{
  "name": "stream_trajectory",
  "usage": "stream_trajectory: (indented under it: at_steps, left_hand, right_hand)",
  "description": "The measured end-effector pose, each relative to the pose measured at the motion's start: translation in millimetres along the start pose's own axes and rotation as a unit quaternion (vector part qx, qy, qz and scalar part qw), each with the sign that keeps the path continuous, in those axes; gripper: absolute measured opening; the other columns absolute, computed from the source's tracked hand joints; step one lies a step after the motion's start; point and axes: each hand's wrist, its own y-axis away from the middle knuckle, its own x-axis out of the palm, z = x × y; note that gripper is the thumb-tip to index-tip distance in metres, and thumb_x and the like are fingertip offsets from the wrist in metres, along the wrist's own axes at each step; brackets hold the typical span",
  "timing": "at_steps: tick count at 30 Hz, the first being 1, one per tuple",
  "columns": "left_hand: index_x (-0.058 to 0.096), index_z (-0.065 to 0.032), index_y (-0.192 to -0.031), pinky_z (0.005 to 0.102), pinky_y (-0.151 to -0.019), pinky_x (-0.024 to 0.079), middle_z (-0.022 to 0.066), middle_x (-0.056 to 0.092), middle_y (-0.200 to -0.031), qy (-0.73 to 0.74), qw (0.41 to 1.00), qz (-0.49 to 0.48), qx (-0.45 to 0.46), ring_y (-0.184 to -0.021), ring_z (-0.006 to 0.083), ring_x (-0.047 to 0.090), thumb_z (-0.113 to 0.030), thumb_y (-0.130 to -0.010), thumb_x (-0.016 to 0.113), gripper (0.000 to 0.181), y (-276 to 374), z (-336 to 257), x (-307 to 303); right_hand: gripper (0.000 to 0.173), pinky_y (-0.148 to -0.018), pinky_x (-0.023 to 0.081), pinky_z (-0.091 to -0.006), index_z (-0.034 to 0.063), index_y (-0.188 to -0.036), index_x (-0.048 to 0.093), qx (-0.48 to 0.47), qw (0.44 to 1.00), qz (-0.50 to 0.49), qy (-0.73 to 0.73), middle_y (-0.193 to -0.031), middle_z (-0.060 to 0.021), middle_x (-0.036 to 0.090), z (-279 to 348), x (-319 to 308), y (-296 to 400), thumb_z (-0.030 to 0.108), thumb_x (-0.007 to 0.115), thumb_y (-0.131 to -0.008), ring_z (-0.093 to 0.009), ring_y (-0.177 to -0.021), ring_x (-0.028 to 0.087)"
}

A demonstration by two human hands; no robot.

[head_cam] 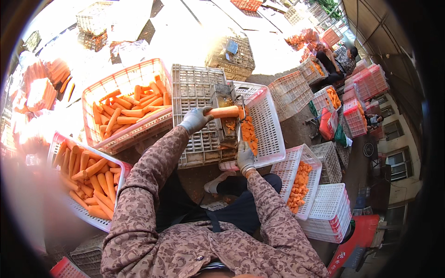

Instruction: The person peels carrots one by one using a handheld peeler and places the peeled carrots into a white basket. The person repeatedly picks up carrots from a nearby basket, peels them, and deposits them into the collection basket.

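Note:
My left hand (196,120), in a grey-coated glove, grips one end of a thick peeled carrot (222,112). The carrot's other end lies at the metal blade (239,122) of a cutter, over a worn block (222,95) set on an upturned, dirty plastic crate (194,139). With the glove closed around it, my right hand (245,157) holds the cutter's handle, which is mostly hidden by the fingers. Below the blade, cut carrot pieces (249,133) lie in a white and pink basket (269,127). Small orange scraps cling to the block.
Whole carrots fill a pink crate (127,140) ahead and a white basket (74,205) at left. At right, a basket (313,194) of cut pieces rests on stacked baskets (326,222). Another person (344,60) sits among crates farther off. Bagged carrots (41,93) lie far left.

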Motion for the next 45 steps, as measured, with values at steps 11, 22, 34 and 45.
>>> stream_trajectory:
  at_steps: [11,22,34,45]
  left_hand:
    - [0.055,-0.0240,-0.133,0.0415,-0.089,0.051,0.0115,0.065,-0.116,-0.130,0.991,-0.011,-0.014,-0.108,0.0308,0.064,-0.039,-0.097,0.055,0.040,4.7,-11.4,6.9]
    - [0.055,-0.0231,-0.129,0.0451,-0.077,0.053,0.0116,0.064,-0.108,-0.172,0.983,-0.058,0.034,-0.095,0.0332,0.066,-0.035,-0.096,0.055,0.035,6.1,-14.8,20.9]
    - [0.053,-0.0206,-0.132,0.0454,-0.075,0.054,0.0118,0.064,-0.108,-0.215,0.974,-0.044,0.048,-0.091,0.0336,0.068,-0.035,-0.096,0.055,0.039,7.3,-23.5,19.9]
    - [0.051,-0.0213,-0.133,0.0462,-0.074,0.054,0.0123,0.063,-0.107,-0.219,0.972,-0.042,0.070,-0.088,0.0348,0.067,-0.034,-0.096,0.056,0.040,2.8,-18.7,19.6]
  right_hand:
    - [0.049,-0.037,0.042,-0.0345,-0.0001,-0.105,0.058,0.104,0.970,0.134,-0.175,-0.058,-0.0108,0.058,85.0,-79.0,7.6,0.045,0.041,-0.101,-0.021,-0.036,0.052]
    - [0.049,-0.032,0.033,-0.0309,0.0059,-0.091,0.055,0.180,0.917,0.210,-0.287,-0.054,-0.0072,0.050,106.7,-115.7,-4.7,0.051,0.040,-0.100,-0.019,-0.033,0.044]
    - [0.049,-0.033,0.037,-0.0305,0.0050,-0.086,0.055,0.166,0.915,0.222,-0.293,-0.055,-0.0046,0.049,113.0,-123.7,-4.0,0.050,0.042,-0.100,-0.017,-0.035,0.043]
    - [0.046,-0.031,0.032,-0.0295,0.0058,-0.091,0.054,0.189,0.903,0.228,-0.311,-0.054,-0.0039,0.048,112.4,-118.6,-2.7,0.049,0.043,-0.101,-0.017,-0.032,0.042]
